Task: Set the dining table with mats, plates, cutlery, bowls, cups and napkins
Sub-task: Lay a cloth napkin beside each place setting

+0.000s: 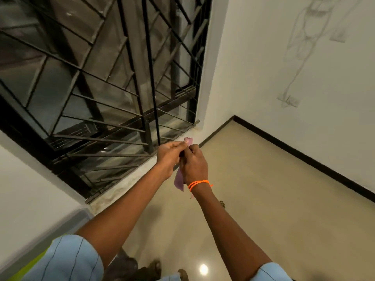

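Note:
Both my hands are raised in front of me and meet around a thin pink napkin. My left hand pinches its upper end, where a small scalloped pink edge pokes out above the fingers. My right hand, with an orange bead bracelet at the wrist, grips the napkin from the right. A strip of it hangs down between the two wrists. No table, plates, cutlery, bowls or cups are in view.
A dark window with a black metal grille fills the wall ahead on the left. White walls meet at a corner, with a black skirting board along the right wall. Glossy beige floor lies below, my feet at the bottom edge.

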